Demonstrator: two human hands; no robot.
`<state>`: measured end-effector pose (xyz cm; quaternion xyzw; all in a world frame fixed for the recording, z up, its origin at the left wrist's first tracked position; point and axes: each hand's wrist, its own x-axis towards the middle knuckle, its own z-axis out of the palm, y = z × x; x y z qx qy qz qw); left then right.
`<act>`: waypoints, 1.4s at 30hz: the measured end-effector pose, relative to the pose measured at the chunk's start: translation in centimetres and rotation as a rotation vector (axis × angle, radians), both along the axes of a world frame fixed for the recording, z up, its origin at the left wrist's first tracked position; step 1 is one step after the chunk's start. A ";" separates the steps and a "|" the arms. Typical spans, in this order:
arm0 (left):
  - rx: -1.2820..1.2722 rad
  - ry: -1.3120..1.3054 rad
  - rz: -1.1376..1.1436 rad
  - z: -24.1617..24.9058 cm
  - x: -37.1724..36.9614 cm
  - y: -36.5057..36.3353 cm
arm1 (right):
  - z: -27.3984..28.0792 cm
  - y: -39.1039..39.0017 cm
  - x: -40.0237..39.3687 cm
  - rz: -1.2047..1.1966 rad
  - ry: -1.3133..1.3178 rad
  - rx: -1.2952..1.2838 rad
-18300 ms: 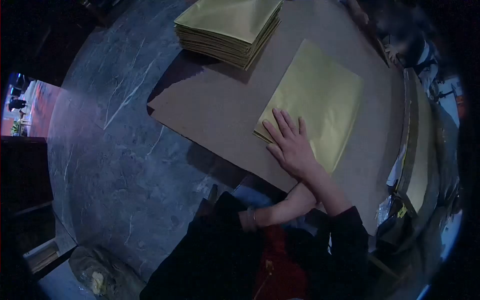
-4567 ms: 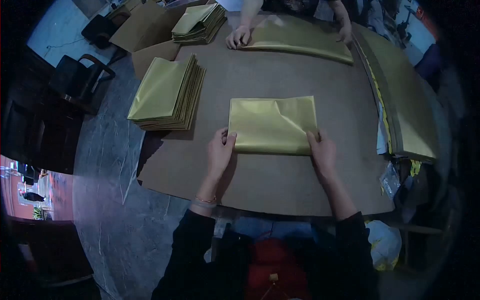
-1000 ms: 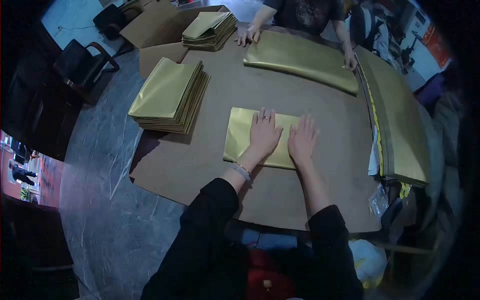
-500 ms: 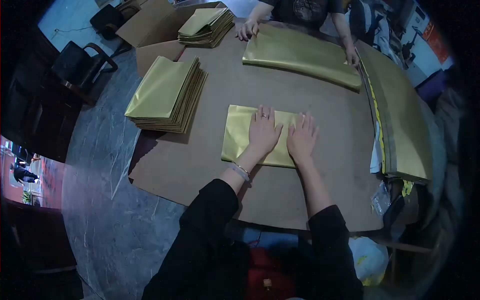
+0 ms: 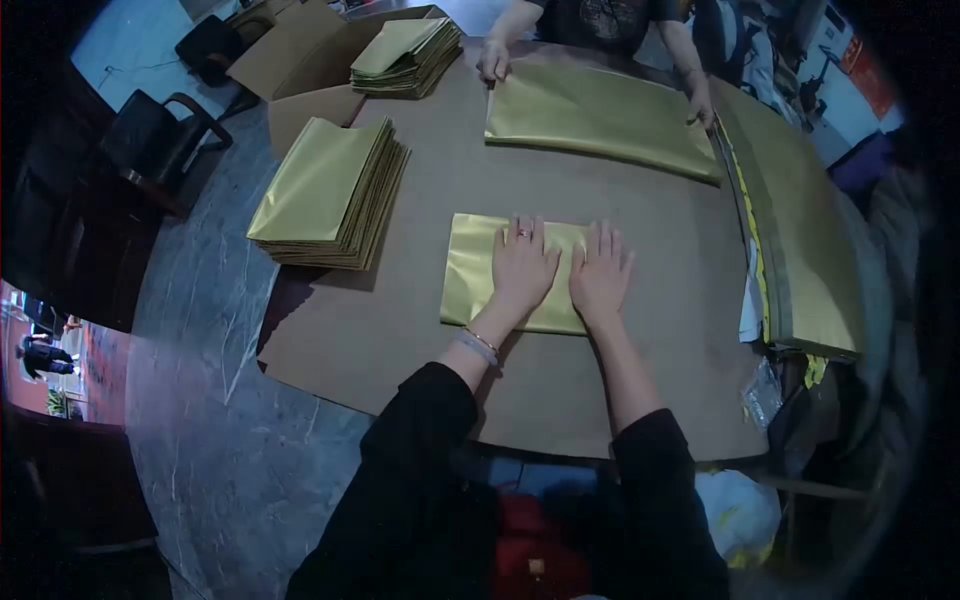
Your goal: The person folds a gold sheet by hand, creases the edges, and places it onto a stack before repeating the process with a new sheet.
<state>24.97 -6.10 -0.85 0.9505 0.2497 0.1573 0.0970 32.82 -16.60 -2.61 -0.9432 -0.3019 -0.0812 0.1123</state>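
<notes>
A folded sheet of gold paper [image 5: 465, 270] lies flat on the cardboard-covered table, its short sides to the left and right. My left hand [image 5: 525, 270] rests palm down on its middle, fingers stretched toward the far edge. Beside it, my right hand [image 5: 602, 272] lies flat over the right end of the gold paper and hides that end. The two thumbs are a small gap apart. Neither hand grips anything.
Folded gold sheets form a stack [image 5: 325, 190] at left and a smaller stack [image 5: 405, 55] near an open cardboard box [image 5: 300, 60]. Across the table, a co-worker's hands [image 5: 495, 62] hold a larger folded gold sheet [image 5: 600, 120]. A thick gold pile [image 5: 800, 220] lines the right edge.
My hands stay flat on the gold paper, nearly unmoved. The co-worker's left-side hand has drawn back to the near corner of the larger sheet, which has shifted slightly.
</notes>
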 end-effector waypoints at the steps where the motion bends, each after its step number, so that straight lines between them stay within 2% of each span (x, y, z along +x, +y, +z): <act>1: -0.009 0.006 0.000 0.0 0.0 0.0 | 0.0 0.0 0.0 0.002 -0.007 0.003; 5: -0.010 -0.080 0.040 -0.7 -0.5 0.2 | -0.5 0.0 0.2 -0.003 -0.021 0.004; 12: -0.059 -0.045 0.164 -0.7 -1.9 1.2 | -0.1 -0.2 0.0 -0.014 -0.013 0.019; 20: -0.006 0.002 0.330 -1.1 -3.9 3.5 | -0.8 -0.2 0.1 -0.056 -0.090 0.062; 26: 0.000 0.006 0.360 -0.4 -4.6 3.4 | -0.1 0.0 -0.2 -0.081 -0.057 0.002; 29: 0.035 -0.004 0.383 -0.9 -4.3 3.3 | -1.0 0.4 -0.4 -0.095 -0.182 -0.107; 34: -0.025 -0.003 0.413 -0.3 -5.2 3.1 | -0.4 -0.4 -0.6 -0.026 -0.023 0.004; 36: 0.024 -0.064 0.338 -0.5 -6.1 2.8 | -0.1 -0.4 -0.5 -0.035 -0.017 -0.038; 39: 0.068 -0.058 0.258 -0.8 -8.1 2.6 | -0.4 -0.5 -0.5 -0.024 -0.031 0.031; 42: 0.036 -0.028 0.165 -0.9 -9.7 2.6 | -0.3 -0.5 -0.6 -0.011 -0.091 -0.012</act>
